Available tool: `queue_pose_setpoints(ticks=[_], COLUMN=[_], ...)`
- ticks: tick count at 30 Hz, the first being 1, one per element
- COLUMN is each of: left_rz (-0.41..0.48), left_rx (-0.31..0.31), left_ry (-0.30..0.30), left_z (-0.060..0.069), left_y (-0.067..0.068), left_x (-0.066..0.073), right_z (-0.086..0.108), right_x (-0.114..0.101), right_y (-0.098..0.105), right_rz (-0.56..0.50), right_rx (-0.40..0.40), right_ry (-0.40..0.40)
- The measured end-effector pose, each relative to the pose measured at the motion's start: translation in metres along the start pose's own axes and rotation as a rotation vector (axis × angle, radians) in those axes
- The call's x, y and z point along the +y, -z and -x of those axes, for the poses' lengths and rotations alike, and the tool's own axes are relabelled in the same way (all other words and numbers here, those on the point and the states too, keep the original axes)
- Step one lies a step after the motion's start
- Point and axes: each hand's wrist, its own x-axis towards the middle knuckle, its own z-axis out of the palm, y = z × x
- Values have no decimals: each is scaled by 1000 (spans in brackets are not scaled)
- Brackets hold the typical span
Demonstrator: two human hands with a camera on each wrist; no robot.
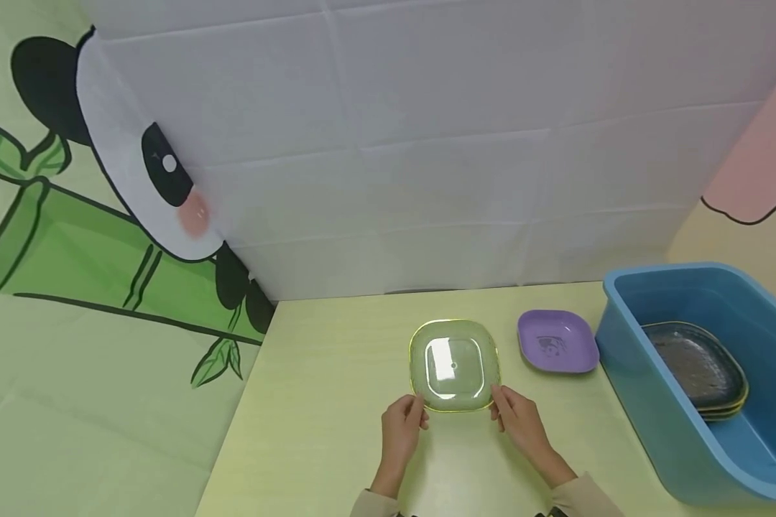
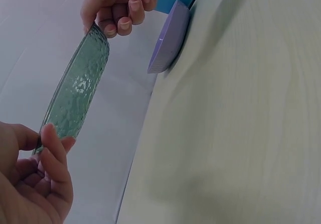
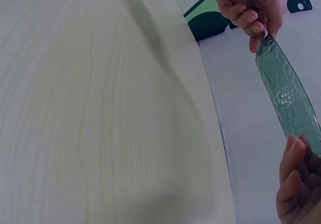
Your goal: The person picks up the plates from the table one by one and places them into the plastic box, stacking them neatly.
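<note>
A clear, green-tinted square plate with rounded corners and a yellowish rim [image 1: 454, 337] is held up off the table between both hands. My left hand [image 1: 401, 429] pinches its near left corner between thumb and fingers. At the near right corner, my right hand [image 1: 522, 425] pinches the rim the same way. The left wrist view shows the plate [image 2: 77, 86] edge-on, tilted, its underside textured and apart from the tabletop. From the right wrist, the plate [image 3: 285, 93] likewise hangs above the surface with a hand at each end.
A purple square dish [image 1: 559, 337] with a dark printed picture sits on the pale table [image 1: 323, 373], right of the plate. Beside it stands a blue bin [image 1: 647, 402] holding a stack of dark plates [image 1: 692, 362]. A white panda-print cloth [image 1: 427, 179] hangs behind.
</note>
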Motion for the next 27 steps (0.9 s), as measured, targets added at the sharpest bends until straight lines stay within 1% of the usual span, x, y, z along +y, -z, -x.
queue_pose_setpoints(ticks=[5, 9, 16, 18, 22, 25, 27], left_rz=[-1, -13, -25, -22, -20, -33, -32], left_rx=[-25, -61, -131, -128, -83, -56, -52], left_ry=[-19, -28, -27, -30, -60, -64, -53], left_z=[0, -1, -4, -6, -10, -13, -14], left_y=[1, 3, 8, 11, 22, 30, 33], left_x=[-1, -3, -9, -9, -8, -9, -10], right_z=[1, 1, 1, 0, -2, -4, -4], right_x=[0, 0, 0, 0, 1, 3, 3], right_y=[3, 4, 7, 10, 17, 26, 33], right_rz=[20, 26, 50, 71, 113, 145, 159], right_rx=[0, 6, -8, -1, 41, 65, 78], right_ry=[7, 12, -15, -18, -17, -17, -18])
